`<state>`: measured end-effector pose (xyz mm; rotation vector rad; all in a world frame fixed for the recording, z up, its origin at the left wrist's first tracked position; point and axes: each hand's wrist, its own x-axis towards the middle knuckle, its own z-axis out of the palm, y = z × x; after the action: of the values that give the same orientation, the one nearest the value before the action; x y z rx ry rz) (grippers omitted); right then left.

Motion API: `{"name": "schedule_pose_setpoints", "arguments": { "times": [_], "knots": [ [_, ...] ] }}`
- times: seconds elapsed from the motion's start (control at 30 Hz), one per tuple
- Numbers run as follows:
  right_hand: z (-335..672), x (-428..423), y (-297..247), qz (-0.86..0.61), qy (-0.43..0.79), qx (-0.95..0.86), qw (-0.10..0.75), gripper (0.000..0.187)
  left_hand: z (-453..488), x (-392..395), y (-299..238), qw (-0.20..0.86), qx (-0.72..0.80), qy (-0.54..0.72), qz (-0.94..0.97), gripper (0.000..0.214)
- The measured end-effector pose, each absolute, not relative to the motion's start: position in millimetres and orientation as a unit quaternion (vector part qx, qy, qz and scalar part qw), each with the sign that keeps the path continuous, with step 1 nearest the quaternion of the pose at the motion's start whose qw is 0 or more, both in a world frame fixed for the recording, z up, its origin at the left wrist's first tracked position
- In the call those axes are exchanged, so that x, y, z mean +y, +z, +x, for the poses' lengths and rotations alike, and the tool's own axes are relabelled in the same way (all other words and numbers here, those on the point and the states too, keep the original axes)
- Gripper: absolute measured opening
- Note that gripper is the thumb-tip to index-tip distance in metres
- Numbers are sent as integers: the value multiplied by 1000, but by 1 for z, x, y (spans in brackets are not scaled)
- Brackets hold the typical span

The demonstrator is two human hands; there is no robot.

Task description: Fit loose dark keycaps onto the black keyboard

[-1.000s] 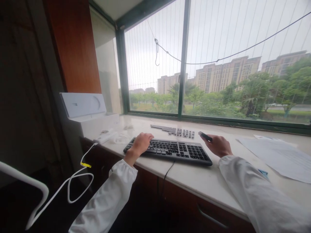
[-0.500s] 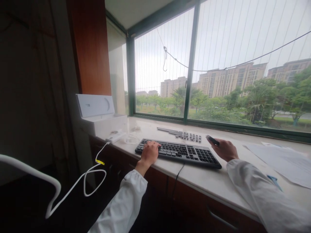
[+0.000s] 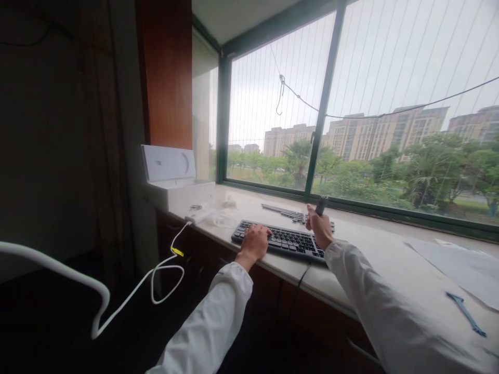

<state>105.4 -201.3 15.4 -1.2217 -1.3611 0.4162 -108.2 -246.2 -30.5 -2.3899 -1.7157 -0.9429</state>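
A black keyboard point(image 3: 286, 238) lies on the pale stone windowsill counter point(image 3: 374, 254). My left hand point(image 3: 256, 240) rests on the keyboard's left end with its fingers curled over the keys. My right hand point(image 3: 320, 227) hovers over the keyboard's right part, closed round a small dark tool point(image 3: 321, 205) that points upward. Just behind the keyboard lies a row of loose dark keycaps point(image 3: 286, 212).
A white box with its lid raised point(image 3: 171, 174) stands at the counter's left end, beside a white adapter point(image 3: 198, 213) with a white cable point(image 3: 163, 265) hanging down. Papers point(image 3: 463, 265) and a blue tool point(image 3: 465, 313) lie at the right. A barred window point(image 3: 351, 104) is behind.
My right hand has swung left from beside the keyboard to above its right part, with the tool now tipped upright. The view has turned to the left. My left hand stays on the keys.
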Motion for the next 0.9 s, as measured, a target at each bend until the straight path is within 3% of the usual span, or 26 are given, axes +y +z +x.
{"name": "schedule_pose_setpoints", "arguments": {
  "times": [0.1, 0.23, 0.9],
  "knots": [
    [59, -188, 16, -431, 356, -508, 655, 47, -109, -243, -33, 20, -548, -317, -774, 33],
    [16, -174, 11, -380, 459, -433, 676, 50, -109, -240, -37, 25, -541, -332, -772, 32],
    [-1, -176, -8, -394, 487, -358, 693, 46, -110, -241, -36, 32, -546, -314, -776, 35]
  ]
}}
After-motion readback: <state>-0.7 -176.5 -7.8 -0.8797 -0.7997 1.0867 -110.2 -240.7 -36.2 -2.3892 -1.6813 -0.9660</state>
